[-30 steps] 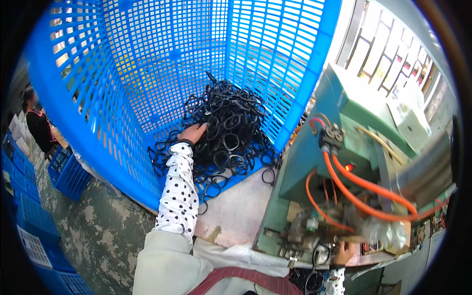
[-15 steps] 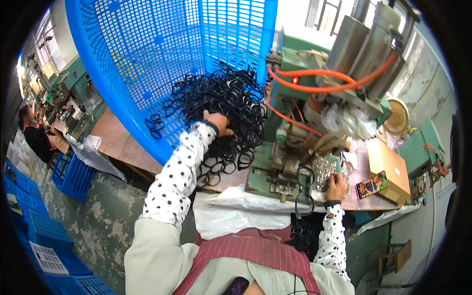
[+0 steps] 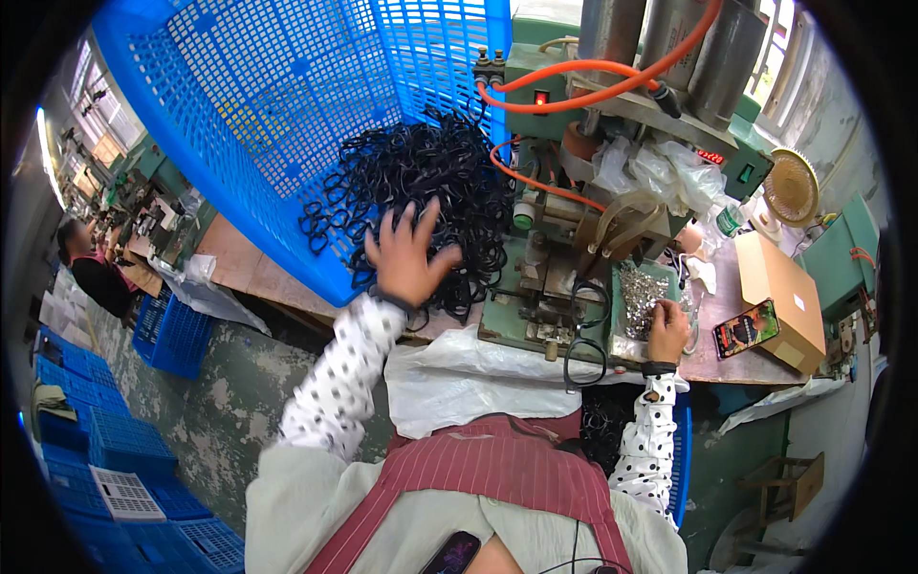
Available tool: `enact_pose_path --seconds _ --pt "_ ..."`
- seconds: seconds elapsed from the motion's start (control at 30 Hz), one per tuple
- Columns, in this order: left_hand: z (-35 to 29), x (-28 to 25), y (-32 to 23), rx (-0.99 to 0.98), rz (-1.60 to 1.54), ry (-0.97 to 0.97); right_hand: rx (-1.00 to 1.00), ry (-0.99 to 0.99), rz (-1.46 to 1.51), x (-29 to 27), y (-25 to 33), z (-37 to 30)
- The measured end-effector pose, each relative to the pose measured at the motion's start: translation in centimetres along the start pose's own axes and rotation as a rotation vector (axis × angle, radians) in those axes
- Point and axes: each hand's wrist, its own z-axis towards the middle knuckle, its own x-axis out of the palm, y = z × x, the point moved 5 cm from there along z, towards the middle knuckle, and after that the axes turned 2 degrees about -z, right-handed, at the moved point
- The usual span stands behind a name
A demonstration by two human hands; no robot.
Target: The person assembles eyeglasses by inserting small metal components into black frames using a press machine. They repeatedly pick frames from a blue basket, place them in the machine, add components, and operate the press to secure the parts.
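Observation:
My left hand (image 3: 409, 258) is spread, fingers apart, over the near side of a heap of black loop-shaped bands (image 3: 430, 177). The heap spills from a tipped blue plastic basket (image 3: 277, 67) onto the table. My right hand (image 3: 667, 330) is at the near right edge of a tray of small shiny metal pieces (image 3: 639, 295). Its fingers are curled together, and whatever is between them is too small to make out. Between the hands stands a green press machine (image 3: 521, 320). Dark loops (image 3: 585, 359) hang at its front, over the table's edge.
Orange hoses (image 3: 593, 69) curve across the machine's top, below metal cylinders. To the right are a phone (image 3: 746, 328) and a cardboard box (image 3: 779, 297). White sheeting (image 3: 459, 373) drapes over the front edge. Blue crates (image 3: 134, 440) stack at lower left; another person (image 3: 91, 263) sits far left.
My left hand has come out of the heap toward me and its fingers have spread. My right hand stays beside the metal pieces. The whole view has shifted slightly.

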Motion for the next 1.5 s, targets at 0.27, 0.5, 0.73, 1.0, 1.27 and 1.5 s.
enact_pose_path --seconds 0.27,0.5,0.73,1.0,1.27,1.5 --pt "-4.4 8.0 2.0 -0.131 -0.049 0.166 -0.006 0.024 0.062 -0.8 0.9 0.0" --pt "0.9 7.6 1.2 -0.144 0.045 0.249 0.052 0.034 0.103 -0.6 0.7 0.2" --pt "1.0 4.9 3.3 -0.269 -0.829 0.061 0.006 0.027 0.061 -0.5 0.7 0.2" --pt "1.5 8.0 5.0 -0.538 -1.383 0.5 0.02 0.046 0.193 -0.4 0.4 0.4" --pt "3.9 9.1 5.3 -0.18 -0.758 0.404 0.05 0.023 0.271 -1.5 2.3 0.6" --pt "-0.7 2.1 2.4 0.138 -0.23 -0.226 0.062 0.034 0.258 -1.2 1.6 0.3"
